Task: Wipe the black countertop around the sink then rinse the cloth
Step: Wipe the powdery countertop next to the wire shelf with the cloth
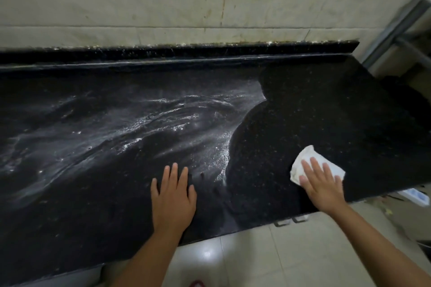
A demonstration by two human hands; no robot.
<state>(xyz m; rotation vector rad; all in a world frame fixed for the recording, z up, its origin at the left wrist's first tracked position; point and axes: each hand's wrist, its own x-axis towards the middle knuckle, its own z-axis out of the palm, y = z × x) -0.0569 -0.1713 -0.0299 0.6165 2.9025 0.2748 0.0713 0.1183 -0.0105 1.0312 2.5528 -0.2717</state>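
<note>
The countertop (326, 109) lies flat and open, bounded at the back by a low black upstand (177, 52).

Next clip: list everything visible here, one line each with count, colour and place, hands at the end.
countertop: one, black speckled, spans the view
soapy residue: one streaky patch, whitish, left and centre of countertop
cloth: one, white, right front of countertop
wall: one, cream, stained, behind countertop
floor tiles: pale, below front edge
cabinet handles: two, silver, under the edge
left hand: flat on countertop, fingers straight
right hand: presses on the cloth, fingers straight
</note>
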